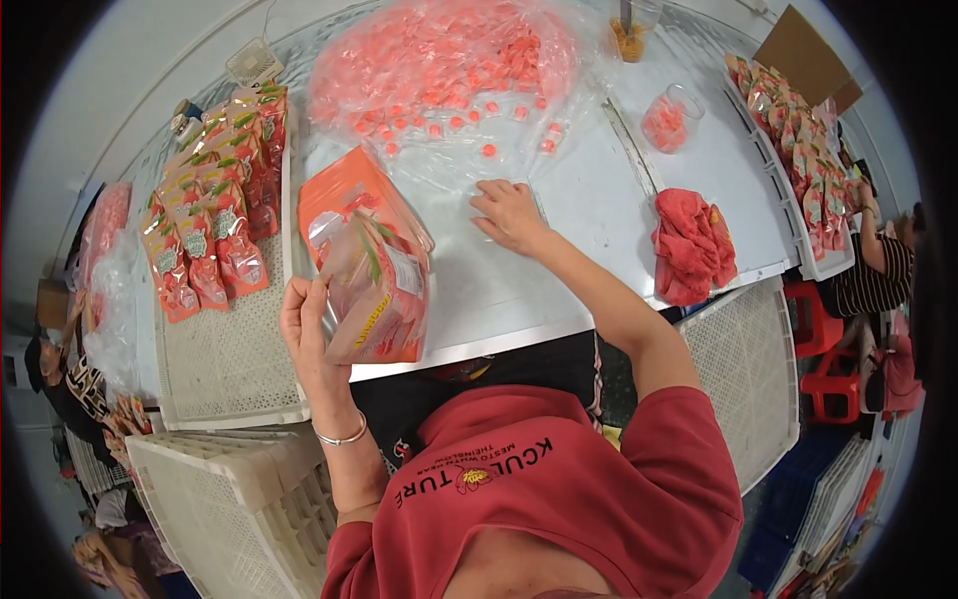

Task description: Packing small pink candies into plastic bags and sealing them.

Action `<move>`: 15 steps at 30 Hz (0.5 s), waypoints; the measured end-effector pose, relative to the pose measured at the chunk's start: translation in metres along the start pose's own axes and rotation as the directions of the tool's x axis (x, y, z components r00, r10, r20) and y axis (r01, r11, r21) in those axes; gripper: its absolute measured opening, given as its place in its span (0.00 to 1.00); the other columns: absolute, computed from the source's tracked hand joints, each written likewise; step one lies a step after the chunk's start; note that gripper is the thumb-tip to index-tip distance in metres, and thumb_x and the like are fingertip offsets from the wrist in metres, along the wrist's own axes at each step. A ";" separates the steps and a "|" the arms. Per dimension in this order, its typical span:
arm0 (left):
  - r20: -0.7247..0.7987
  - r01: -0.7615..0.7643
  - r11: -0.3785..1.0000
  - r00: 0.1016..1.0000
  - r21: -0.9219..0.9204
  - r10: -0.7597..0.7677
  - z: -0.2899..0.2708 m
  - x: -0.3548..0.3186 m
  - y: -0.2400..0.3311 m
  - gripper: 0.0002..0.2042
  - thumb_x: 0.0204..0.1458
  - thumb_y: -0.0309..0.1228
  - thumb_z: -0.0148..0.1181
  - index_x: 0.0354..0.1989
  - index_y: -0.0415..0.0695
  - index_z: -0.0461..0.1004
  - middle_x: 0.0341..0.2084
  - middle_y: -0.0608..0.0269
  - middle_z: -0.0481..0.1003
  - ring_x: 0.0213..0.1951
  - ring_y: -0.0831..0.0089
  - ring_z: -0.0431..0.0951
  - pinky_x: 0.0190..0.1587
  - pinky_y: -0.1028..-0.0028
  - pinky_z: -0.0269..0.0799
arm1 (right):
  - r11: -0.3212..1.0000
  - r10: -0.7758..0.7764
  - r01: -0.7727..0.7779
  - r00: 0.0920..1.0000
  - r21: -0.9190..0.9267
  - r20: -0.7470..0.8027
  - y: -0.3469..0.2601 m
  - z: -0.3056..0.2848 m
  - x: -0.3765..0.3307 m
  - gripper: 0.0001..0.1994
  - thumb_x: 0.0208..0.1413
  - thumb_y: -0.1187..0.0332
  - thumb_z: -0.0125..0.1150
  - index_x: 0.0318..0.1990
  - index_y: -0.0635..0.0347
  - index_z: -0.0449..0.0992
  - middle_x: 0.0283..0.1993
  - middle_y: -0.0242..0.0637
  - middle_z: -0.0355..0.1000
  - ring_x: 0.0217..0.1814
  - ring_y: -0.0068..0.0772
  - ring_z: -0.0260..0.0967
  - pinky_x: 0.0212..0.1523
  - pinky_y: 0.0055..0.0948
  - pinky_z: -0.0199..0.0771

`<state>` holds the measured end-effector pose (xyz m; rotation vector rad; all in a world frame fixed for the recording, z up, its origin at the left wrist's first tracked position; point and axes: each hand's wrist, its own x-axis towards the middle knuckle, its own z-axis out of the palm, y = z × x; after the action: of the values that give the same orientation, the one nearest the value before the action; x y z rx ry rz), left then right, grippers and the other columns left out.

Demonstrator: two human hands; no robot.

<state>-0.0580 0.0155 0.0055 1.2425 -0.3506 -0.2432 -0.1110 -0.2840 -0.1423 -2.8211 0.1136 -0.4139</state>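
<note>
My left hand (307,324) pinches the edge of a printed plastic pouch (371,299), red and see-through with green leaves on it. The pouch tilts up at the table's front edge and overlaps a stack of flat orange-red pouches (344,185). On the tabletop rests my right hand (509,216), its fingers slightly bent and apart, with nothing visible in them. Just beyond that hand spreads a large clear plastic bag (439,70) full of small red-and-clear pieces. Several of these pieces (489,150) lie loose by its near side.
Filled pouches (215,205) stand in rows on a white perforated tray (225,359) at left. A red cloth (691,245) and a clear tub (671,120) of red pieces are to the right. Another pouch-filled tray (788,165) stands far right, beside a person in stripes (878,275).
</note>
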 end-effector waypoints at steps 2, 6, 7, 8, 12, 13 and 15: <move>-0.001 -0.013 1.000 1.000 0.000 0.013 -0.001 -0.001 0.002 0.11 0.55 0.27 0.51 0.21 0.45 0.61 0.21 0.74 0.64 0.25 0.88 0.59 0.29 0.86 0.56 | 0.995 0.075 -0.077 0.996 0.065 0.040 0.003 -0.013 -0.008 0.20 0.52 0.55 0.54 0.51 0.51 0.71 0.57 0.41 0.64 0.62 0.38 0.57 0.58 0.47 0.55; 0.009 -0.009 0.999 1.000 -0.051 0.009 0.014 0.001 0.023 0.11 0.55 0.28 0.51 0.21 0.44 0.61 0.20 0.74 0.64 0.24 0.89 0.59 0.27 0.86 0.56 | 0.496 0.203 -0.182 0.975 0.849 0.090 0.052 -0.050 0.001 0.22 0.53 0.53 0.55 0.53 0.50 0.70 0.58 0.41 0.64 0.63 0.39 0.55 0.60 0.50 0.52; -0.001 -0.040 0.998 0.999 -0.057 0.040 0.016 0.003 0.024 0.11 0.55 0.28 0.51 0.21 0.44 0.62 0.20 0.74 0.64 0.23 0.89 0.59 0.26 0.86 0.57 | 0.704 0.161 -0.167 0.984 0.690 0.074 0.048 -0.050 0.000 0.22 0.53 0.52 0.54 0.53 0.50 0.70 0.58 0.41 0.63 0.63 0.39 0.55 0.60 0.50 0.52; 0.001 -0.042 0.998 0.999 -0.055 0.042 0.017 0.005 0.024 0.11 0.55 0.28 0.51 0.21 0.44 0.62 0.20 0.74 0.64 0.23 0.89 0.59 0.26 0.86 0.57 | 0.863 0.118 -0.136 0.991 0.486 0.068 0.041 -0.050 0.000 0.22 0.54 0.51 0.53 0.53 0.50 0.69 0.58 0.41 0.62 0.64 0.40 0.54 0.61 0.49 0.51; 0.033 -0.054 0.999 0.998 -0.006 0.055 0.019 0.009 0.021 0.10 0.55 0.28 0.53 0.21 0.45 0.62 0.20 0.74 0.64 0.24 0.89 0.61 0.27 0.86 0.58 | 0.993 0.034 -0.036 0.999 -0.112 -0.018 -0.026 -0.035 -0.053 0.23 0.53 0.50 0.54 0.54 0.49 0.69 0.59 0.41 0.62 0.65 0.42 0.52 0.60 0.44 0.54; 0.047 -0.008 1.000 0.999 -0.014 0.009 0.019 0.009 0.020 0.10 0.54 0.28 0.53 0.22 0.45 0.63 0.20 0.74 0.64 0.24 0.89 0.62 0.27 0.86 0.59 | 0.992 -0.019 0.014 0.999 -0.124 -0.040 -0.034 -0.034 -0.061 0.23 0.51 0.51 0.56 0.52 0.49 0.70 0.58 0.39 0.62 0.64 0.42 0.52 0.59 0.43 0.55; 0.037 -0.016 1.000 0.999 -0.009 0.016 0.026 0.009 0.016 0.10 0.54 0.28 0.54 0.22 0.45 0.63 0.20 0.75 0.64 0.24 0.89 0.62 0.28 0.86 0.59 | 0.989 -0.070 0.061 0.996 -0.135 -0.062 -0.036 -0.029 -0.064 0.23 0.49 0.52 0.59 0.51 0.49 0.70 0.58 0.37 0.62 0.64 0.41 0.52 0.58 0.41 0.56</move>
<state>-0.0597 -0.0055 0.0291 1.2274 -0.3910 -0.2544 -0.1796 -0.2502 -0.1229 -2.9491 0.0640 -0.5350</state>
